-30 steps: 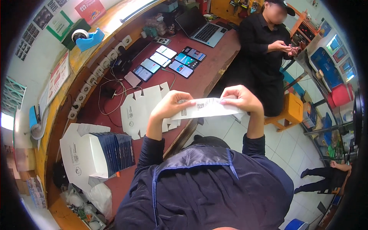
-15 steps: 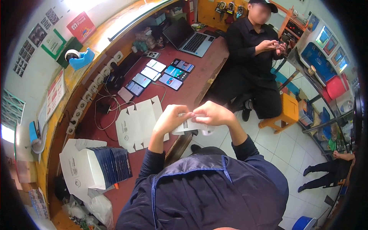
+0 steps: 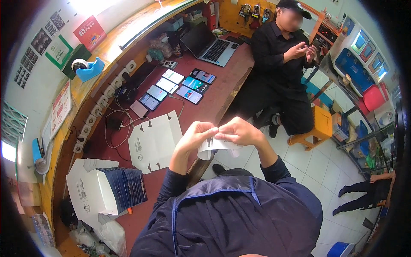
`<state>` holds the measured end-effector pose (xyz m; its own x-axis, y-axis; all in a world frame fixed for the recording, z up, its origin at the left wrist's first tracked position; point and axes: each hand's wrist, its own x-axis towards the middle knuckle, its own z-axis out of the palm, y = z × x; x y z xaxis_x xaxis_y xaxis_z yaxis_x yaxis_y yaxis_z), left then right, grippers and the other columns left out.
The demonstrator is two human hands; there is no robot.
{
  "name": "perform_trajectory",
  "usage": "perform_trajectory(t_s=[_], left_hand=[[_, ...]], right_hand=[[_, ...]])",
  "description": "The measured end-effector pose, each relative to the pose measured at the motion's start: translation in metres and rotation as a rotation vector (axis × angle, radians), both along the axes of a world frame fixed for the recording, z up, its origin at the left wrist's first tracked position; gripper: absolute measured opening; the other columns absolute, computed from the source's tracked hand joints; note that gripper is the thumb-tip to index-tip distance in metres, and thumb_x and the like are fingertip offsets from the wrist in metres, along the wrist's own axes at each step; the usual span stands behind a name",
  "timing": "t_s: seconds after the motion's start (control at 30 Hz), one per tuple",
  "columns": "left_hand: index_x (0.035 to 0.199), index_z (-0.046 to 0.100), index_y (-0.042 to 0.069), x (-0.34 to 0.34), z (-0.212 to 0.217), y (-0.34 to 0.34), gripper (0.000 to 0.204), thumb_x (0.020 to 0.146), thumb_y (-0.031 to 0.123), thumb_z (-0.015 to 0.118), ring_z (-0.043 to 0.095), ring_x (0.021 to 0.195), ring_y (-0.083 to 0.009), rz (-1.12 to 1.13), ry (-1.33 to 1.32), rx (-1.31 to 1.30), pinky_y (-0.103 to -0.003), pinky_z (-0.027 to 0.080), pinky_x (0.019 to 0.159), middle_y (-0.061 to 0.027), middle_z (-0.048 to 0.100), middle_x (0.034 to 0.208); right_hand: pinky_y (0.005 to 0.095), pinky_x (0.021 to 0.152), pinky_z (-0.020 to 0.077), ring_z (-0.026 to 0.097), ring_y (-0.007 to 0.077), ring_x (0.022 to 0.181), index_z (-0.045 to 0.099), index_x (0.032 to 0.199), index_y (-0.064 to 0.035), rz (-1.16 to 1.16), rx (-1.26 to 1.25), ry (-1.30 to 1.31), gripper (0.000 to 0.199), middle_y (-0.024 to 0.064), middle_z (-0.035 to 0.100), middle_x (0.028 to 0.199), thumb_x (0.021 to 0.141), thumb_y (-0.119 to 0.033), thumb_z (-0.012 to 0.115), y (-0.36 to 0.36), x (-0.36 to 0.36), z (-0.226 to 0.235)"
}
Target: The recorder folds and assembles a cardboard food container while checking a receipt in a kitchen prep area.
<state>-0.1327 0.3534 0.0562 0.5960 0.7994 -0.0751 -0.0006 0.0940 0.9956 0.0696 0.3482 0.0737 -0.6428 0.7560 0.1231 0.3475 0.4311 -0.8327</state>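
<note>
A person in dark clothes pinches a white paper (image 3: 206, 152) between both hands just off the edge of a red worktop (image 3: 223, 83). The left hand (image 3: 197, 136) grips it between thumb and curled fingers; the right hand (image 3: 243, 132) holds it the same way, the thumb tips nearly meeting at its upper edge. The paper hangs below the fingers, its ends curling, printed marks partly hidden.

Just beside the left forearm, a white card sheet (image 3: 156, 142) with notched edges lies flat on the worktop. Nearer the person, a stack of dark blue packs (image 3: 128, 187) sits against an opened white carton (image 3: 81, 188), with a plastic bag (image 3: 112, 235) beside it.

Beyond the sheet, phones (image 3: 189, 94) lie face up in two rows, most screens lit, near an open laptop (image 3: 217, 52). White cables (image 3: 114, 112) loop to their left, below a row of sockets (image 3: 102, 101).

At right, a co-worker (image 3: 274, 55) in black sits with both hands raised, near an orange stool (image 3: 317, 124); what those hands hold cannot be told.
</note>
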Motion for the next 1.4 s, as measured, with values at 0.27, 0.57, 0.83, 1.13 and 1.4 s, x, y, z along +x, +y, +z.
perform_trajectory(t_s=[0.27, 0.57, 0.83, 1.13, 1.4], left_hand=[[0.071, 0.059, 0.004, -0.019, 0.002, 0.000, 0.021, 0.088, 0.017, 0.060, 0.048, 0.058, -0.0005, 0.116, 0.048, 0.072, -0.018, 0.038, 0.051, 0.0053, 0.056, 0.065], [0.072, 0.059, 0.002, -0.065, 0.001, -0.003, 0.018, 0.087, 0.011, 0.060, 0.046, 0.056, 0.0000, 0.272, 0.034, 0.174, -0.018, 0.036, 0.050, 0.0050, 0.056, 0.064], [0.076, 0.062, 0.000, -0.089, -0.006, -0.002, 0.017, 0.087, 0.013, 0.061, 0.047, 0.058, -0.0005, 0.357, 0.033, 0.155, -0.018, 0.036, 0.051, 0.0047, 0.057, 0.065], [0.074, 0.061, 0.002, -0.108, -0.018, 0.005, 0.017, 0.087, 0.012, 0.060, 0.048, 0.057, -0.0010, 0.427, -0.008, 0.055, -0.018, 0.036, 0.051, 0.0038, 0.058, 0.066], [0.071, 0.059, 0.005, -0.140, -0.042, 0.015, 0.019, 0.087, 0.015, 0.059, 0.049, 0.053, -0.0014, 0.468, -0.100, -0.078, -0.017, 0.037, 0.049, 0.0032, 0.058, 0.064]], right_hand=[[0.0280, 0.053, 0.0395, 0.047, 0.0129, 0.055, 0.059, 0.074, -0.0009, 0.091, -0.048, -0.029, 0.034, 0.0066, 0.051, 0.058, 0.073, -0.032, 0.074, 0.010, 0.038, 0.015], [0.0201, 0.058, 0.0426, 0.056, 0.0053, 0.064, 0.063, 0.073, -0.0019, -0.222, -0.279, 0.237, 0.016, -0.0002, 0.061, 0.067, 0.067, -0.005, 0.078, 0.010, 0.103, 0.010], [0.0190, 0.058, 0.0439, 0.057, 0.0053, 0.063, 0.067, 0.072, 0.0003, -0.440, -0.137, 0.483, 0.008, 0.0023, 0.064, 0.067, 0.072, -0.002, 0.074, 0.021, 0.093, 0.000], [0.0200, 0.060, 0.0461, 0.060, 0.0074, 0.066, 0.067, 0.075, 0.0034, -0.401, -0.052, 0.480, 0.009, 0.0060, 0.067, 0.071, 0.072, -0.002, 0.073, 0.046, 0.074, -0.004], [0.0198, 0.059, 0.0473, 0.061, 0.0077, 0.067, 0.069, 0.078, 0.0027, -0.337, -0.058, 0.464, 0.011, 0.0068, 0.068, 0.073, 0.073, -0.005, 0.074, 0.079, 0.041, -0.011]])
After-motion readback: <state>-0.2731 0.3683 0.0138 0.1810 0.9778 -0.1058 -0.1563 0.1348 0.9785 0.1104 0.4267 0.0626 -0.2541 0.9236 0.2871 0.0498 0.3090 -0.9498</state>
